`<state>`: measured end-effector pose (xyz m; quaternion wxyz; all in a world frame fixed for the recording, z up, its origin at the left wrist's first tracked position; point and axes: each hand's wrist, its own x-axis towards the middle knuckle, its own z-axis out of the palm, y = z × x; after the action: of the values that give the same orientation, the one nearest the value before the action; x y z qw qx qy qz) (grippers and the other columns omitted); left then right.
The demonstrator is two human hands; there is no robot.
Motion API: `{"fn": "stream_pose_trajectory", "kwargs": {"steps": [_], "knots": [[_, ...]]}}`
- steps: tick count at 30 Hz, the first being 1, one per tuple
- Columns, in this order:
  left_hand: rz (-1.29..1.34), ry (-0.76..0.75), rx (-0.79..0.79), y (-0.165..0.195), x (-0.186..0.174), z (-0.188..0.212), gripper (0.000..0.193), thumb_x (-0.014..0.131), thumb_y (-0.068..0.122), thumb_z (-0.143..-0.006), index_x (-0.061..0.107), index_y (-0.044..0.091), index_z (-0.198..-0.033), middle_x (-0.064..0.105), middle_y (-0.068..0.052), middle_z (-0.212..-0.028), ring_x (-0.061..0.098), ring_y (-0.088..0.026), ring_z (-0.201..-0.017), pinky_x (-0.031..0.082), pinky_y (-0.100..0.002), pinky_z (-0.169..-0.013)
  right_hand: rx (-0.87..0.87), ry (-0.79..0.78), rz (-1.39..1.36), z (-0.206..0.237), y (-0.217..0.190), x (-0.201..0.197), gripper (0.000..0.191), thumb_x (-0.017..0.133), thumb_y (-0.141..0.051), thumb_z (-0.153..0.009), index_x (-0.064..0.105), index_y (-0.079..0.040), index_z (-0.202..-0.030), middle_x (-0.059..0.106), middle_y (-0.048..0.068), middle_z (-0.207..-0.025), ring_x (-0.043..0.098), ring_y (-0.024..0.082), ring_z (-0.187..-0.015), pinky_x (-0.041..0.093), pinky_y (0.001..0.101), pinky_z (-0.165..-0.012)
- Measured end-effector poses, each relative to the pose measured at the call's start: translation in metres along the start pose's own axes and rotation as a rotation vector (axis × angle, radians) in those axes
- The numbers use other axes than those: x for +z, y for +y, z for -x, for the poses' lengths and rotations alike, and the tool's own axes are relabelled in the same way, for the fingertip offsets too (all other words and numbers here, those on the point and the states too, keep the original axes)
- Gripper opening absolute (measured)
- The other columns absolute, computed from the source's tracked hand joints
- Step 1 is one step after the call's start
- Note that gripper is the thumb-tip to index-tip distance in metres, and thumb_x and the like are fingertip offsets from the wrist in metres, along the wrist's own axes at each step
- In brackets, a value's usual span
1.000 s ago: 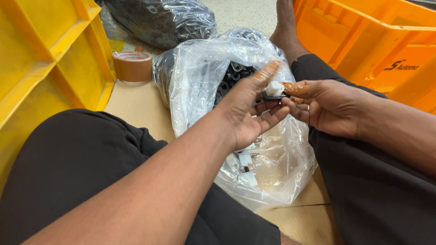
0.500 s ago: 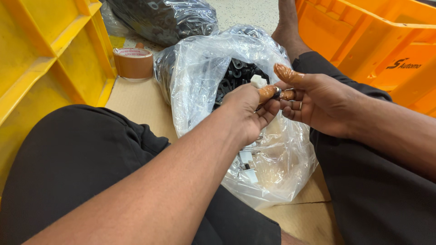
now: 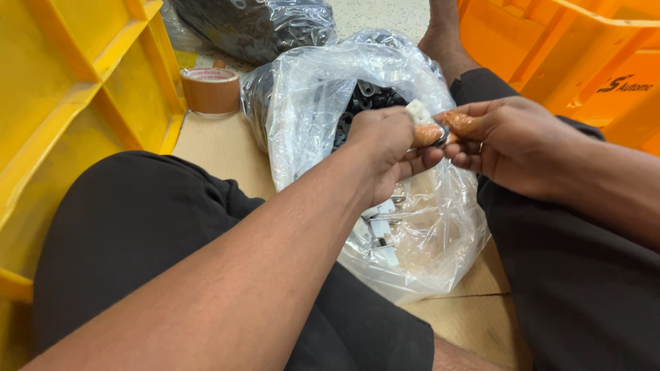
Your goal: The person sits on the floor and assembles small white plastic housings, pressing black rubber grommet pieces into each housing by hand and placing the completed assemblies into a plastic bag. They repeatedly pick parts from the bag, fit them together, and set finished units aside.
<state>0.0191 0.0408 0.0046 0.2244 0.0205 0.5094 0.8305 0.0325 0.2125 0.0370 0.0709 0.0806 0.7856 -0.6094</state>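
The left hand (image 3: 385,148) and the right hand (image 3: 512,141) met just above the open mouth of a clear plastic bag (image 3: 419,247), which lay on a sheet of cardboard (image 3: 206,148) on the floor between the person's black-clad legs. Between them they held a small white plastic part (image 3: 417,110), its pale end poking up above the left knuckles. The left fingers were curled shut around it, thumb pressed against the piece, while the right fingers (image 3: 457,124), capped with orange-tan finger cots, pinched it from the other side; a small dark ring seemed to sit at the join, though it was too small to make out clearly. The two hands touched at the fingertips. Below them, inside the bag, lay more white parts (image 3: 378,230), loosely heaped toward the near side, and farther back in the same bag a mass of small black parts (image 3: 371,99) showed through the plastic. A roll of brown tape (image 3: 210,89) stood near the far left corner of the cardboard, just beside a yellow crate (image 3: 75,89). An orange crate (image 3: 584,55) stood off the right edge, and a dark filled bag (image 3: 258,24) rested beyond the far edge.
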Motion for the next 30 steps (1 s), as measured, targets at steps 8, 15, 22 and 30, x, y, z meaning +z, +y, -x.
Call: {"fn": "stream_pose_trajectory", "kwargs": {"steps": [8,15,22,30], "knots": [[-0.038,-0.056,0.012,-0.008,0.000,-0.005,0.014,0.056,0.000,-0.097,0.069,-0.005,-0.099,0.070,-0.014,-0.088,0.066,-0.015,-0.066,0.061,-0.024,-0.059,-0.106,-0.013,0.052,-0.003,0.000,0.002,0.028,0.057,-0.013,-0.101,0.064,0.004,-0.122,0.070,0.010,-0.108,0.066,0.013,-0.089,0.056,0.0273,-0.079],[-0.074,-0.028,0.014,-0.004,0.003,-0.008,0.018,0.053,0.001,-0.097,0.068,-0.008,-0.099,0.070,-0.016,-0.089,0.066,-0.017,-0.066,0.062,-0.025,-0.059,-0.141,-0.026,0.038,-0.002,0.002,-0.003,0.031,0.058,-0.015,-0.103,0.064,0.002,-0.127,0.069,0.010,-0.109,0.064,0.014,-0.090,0.054,0.0289,-0.079],[-0.252,-0.080,0.013,0.003,0.001,-0.001,0.013,0.059,0.000,-0.094,0.070,-0.004,-0.095,0.068,-0.013,-0.089,0.066,-0.015,-0.069,0.062,-0.024,-0.060,-0.249,-0.039,0.076,-0.005,0.004,0.000,0.035,0.056,-0.007,-0.100,0.061,0.000,-0.133,0.067,0.012,-0.108,0.065,0.017,-0.093,0.055,0.0311,-0.081],[-0.204,-0.063,0.014,0.000,-0.001,-0.005,0.010,0.065,0.002,-0.092,0.071,-0.005,-0.096,0.070,-0.013,-0.090,0.067,-0.016,-0.070,0.062,-0.024,-0.061,-0.059,-0.073,-0.093,-0.006,-0.002,-0.003,0.033,0.044,-0.017,-0.106,0.058,-0.004,-0.132,0.061,0.006,-0.103,0.062,0.016,-0.091,0.055,0.0339,-0.085]]}}
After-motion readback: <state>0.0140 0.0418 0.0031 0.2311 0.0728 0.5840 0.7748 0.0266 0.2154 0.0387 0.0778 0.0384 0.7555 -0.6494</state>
